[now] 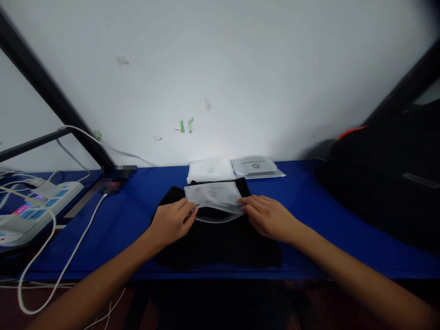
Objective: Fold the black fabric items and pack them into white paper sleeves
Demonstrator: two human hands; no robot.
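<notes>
A frosted plastic zip bag (216, 195) with a faint printed logo lies over a black folded garment (220, 247). Its near edge gapes, showing dark between the two layers. My left hand (174, 220) pinches the bag's left corner between thumb and fingers. At the right corner, my right hand (266, 216) grips the same edge. Just behind the garment rests a stack of white frosted bags (210, 169). Beside that stack, to the right, is another printed bag (256, 167) that looks filled with something dark.
The blue table (302, 201) runs up to a white wall. On the left sit a white power strip (44, 208), a looping white cable (80, 245) and a small blurred dark object (118, 179). A large black bag (385, 183) stands at the right.
</notes>
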